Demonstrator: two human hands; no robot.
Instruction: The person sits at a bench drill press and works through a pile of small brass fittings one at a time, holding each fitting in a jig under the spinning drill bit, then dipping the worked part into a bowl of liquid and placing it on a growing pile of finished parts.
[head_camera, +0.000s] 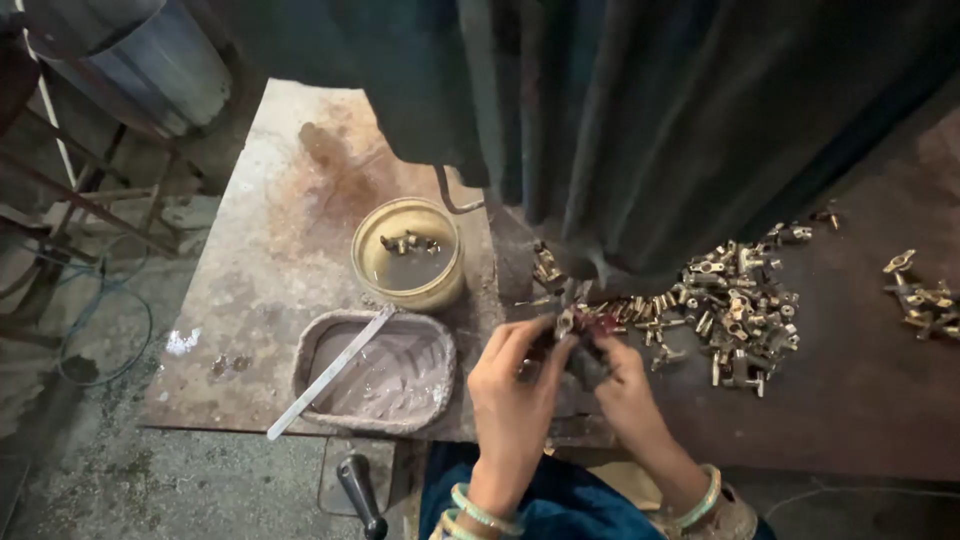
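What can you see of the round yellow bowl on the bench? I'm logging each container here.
The round yellow bowl looks like worn, grimy plastic or enamel, with a thick pale rim and dirty inner walls. It stands upright on the stained bench top, just beyond the oval grey tray and apart from it. Inside lie a few small brass fittings near the far wall, on a greyish bottom. No hand touches it; a dark metal hook hangs just above its far rim.

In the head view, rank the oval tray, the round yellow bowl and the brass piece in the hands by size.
1. Oval tray, largest.
2. Round yellow bowl.
3. Brass piece, smallest by far, pinched between the left hand and right hand.
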